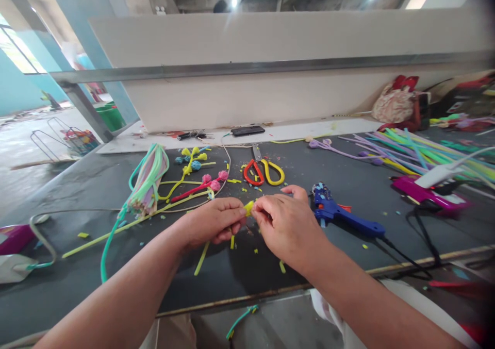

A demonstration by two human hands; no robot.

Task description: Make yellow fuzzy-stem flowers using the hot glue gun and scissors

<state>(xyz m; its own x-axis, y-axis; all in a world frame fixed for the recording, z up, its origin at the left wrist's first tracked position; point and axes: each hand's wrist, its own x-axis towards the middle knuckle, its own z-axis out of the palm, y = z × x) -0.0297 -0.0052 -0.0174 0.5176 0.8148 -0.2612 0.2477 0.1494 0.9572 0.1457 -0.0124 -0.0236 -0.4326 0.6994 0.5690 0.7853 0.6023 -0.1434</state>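
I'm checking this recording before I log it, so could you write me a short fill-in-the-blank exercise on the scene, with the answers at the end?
1. The small piece held between the left hand and the right hand is ____ in color.
2. The pom-poms on the red stem are ____.
3. The glue gun lies nearer the person's ____ hand.

Missing words: yellow; pink; right.

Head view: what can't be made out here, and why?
Head view, small bright-yellow piece: full shape hidden by the left hand and right hand.
Head view, glossy magenta object at far left: cut off by the picture's left edge.
Head view, dark red-and-black pile at upper right: blurred, contents unclear.
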